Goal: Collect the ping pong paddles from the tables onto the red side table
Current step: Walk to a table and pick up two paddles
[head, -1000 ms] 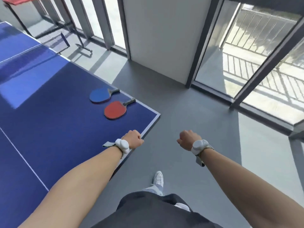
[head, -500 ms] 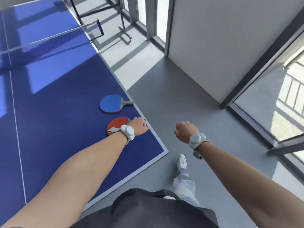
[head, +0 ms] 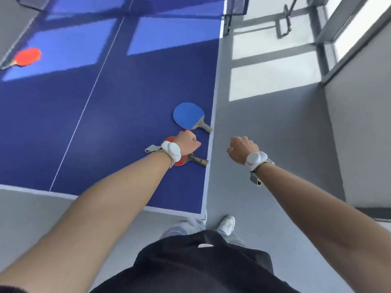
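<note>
Three paddles lie on the blue worktop (head: pixel 110 115): a blue paddle (head: pixel 188 115) near the right edge, a red paddle (head: pixel 182 160) just beside it toward the person, and a far red paddle (head: pixel 26 56) well apart by the left edge. The left hand (head: pixel 188 142) is curled into a loose fist over the near red one, hiding most of its blade; whether the fingers (head: pixel 195 143) touch it I cannot tell. The right hand (head: pixel 242 148) is also closed, empty, and out over the grey floor (head: pixel 264 208) past the worktop's edge.

These should be light, stiff and tough: a flat blade with a grippy rubber face and a bare wooden handle. Lying flat, a blade offers little to pinch, so the handle is the place to hold. Both near handles point toward the right edge, the red one's end almost at the white border, which should let fingers close round it or slide it off the edge.

The worktop is smooth and hard, crossed by white lines and patches of sunlight. Windows (head: pixel 349 28) run along the right; floor space beside the worktop looks open. The red side table is not in view.
</note>
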The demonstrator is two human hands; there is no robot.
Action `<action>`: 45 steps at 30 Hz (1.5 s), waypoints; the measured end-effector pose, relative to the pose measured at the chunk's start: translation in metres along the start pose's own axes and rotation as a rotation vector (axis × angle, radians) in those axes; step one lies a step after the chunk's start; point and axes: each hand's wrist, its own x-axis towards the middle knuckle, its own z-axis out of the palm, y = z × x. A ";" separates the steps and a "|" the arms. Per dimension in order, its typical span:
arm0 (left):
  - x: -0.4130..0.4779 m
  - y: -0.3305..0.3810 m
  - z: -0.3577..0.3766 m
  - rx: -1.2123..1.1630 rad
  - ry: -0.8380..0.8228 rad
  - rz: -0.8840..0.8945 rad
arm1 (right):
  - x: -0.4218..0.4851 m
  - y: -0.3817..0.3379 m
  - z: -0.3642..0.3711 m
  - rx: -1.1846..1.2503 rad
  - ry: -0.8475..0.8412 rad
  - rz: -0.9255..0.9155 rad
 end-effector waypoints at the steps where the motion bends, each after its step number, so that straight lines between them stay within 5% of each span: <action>1: 0.002 -0.009 0.000 -0.008 -0.005 -0.033 | 0.009 -0.007 -0.002 -0.014 -0.022 -0.028; 17: 0.067 -0.074 0.029 -0.445 0.030 -0.344 | 0.140 -0.088 -0.002 -0.271 -0.226 -0.163; 30: 0.154 -0.048 0.077 -0.854 0.187 -1.163 | 0.261 -0.092 0.030 -0.278 -0.278 -0.256; 37: 0.177 -0.038 0.091 -0.601 0.010 -1.225 | 0.285 -0.089 0.044 -0.251 -0.384 -0.317; 45: 0.172 -0.036 0.111 -0.655 0.154 -1.177 | 0.288 -0.092 0.047 -0.295 -0.402 -0.310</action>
